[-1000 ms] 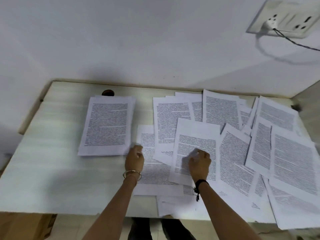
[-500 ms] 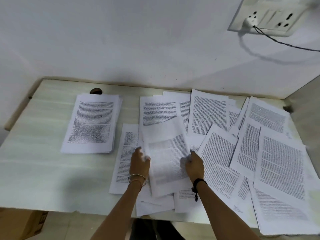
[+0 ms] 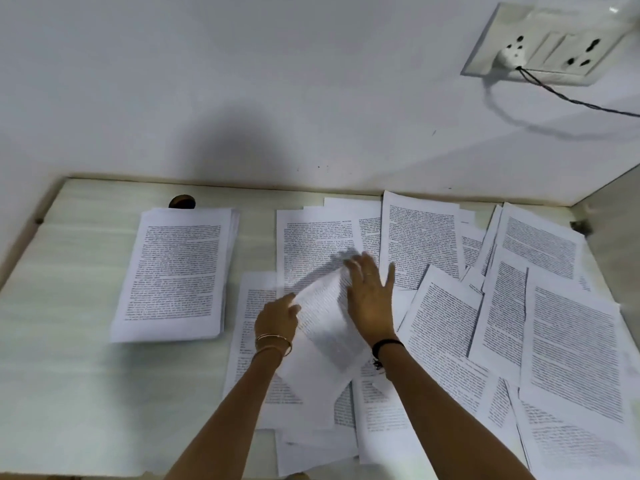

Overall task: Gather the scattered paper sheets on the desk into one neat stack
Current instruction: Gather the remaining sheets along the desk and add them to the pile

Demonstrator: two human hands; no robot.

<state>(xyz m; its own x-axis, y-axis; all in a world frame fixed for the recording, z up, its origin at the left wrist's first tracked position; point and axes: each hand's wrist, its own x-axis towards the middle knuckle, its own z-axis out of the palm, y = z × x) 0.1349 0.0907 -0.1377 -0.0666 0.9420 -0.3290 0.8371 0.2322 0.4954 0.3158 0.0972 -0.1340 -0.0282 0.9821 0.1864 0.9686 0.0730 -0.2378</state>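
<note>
Pale surface point(image 3: 69, 375) below a white wall. On it, the left hand point(image 3: 277, 320) pinches one edge of a lifted sheet point(image 3: 323, 327), which bows limply. The right hand point(image 3: 372, 299) lies spread-fingered on it, though blur hides the contact. Paper this light and slippery is best held by opposite edges. The stack point(image 3: 176, 275) lies to the left, and loose sheets point(image 3: 571, 341) overlap to the right.

Matt white paper sheets point(image 3: 568, 344) with black print, smooth pale wood-grain surface point(image 3: 69, 368), glossy plastic wall socket point(image 3: 550, 43), thin metal bangles point(image 3: 273, 342)
</note>
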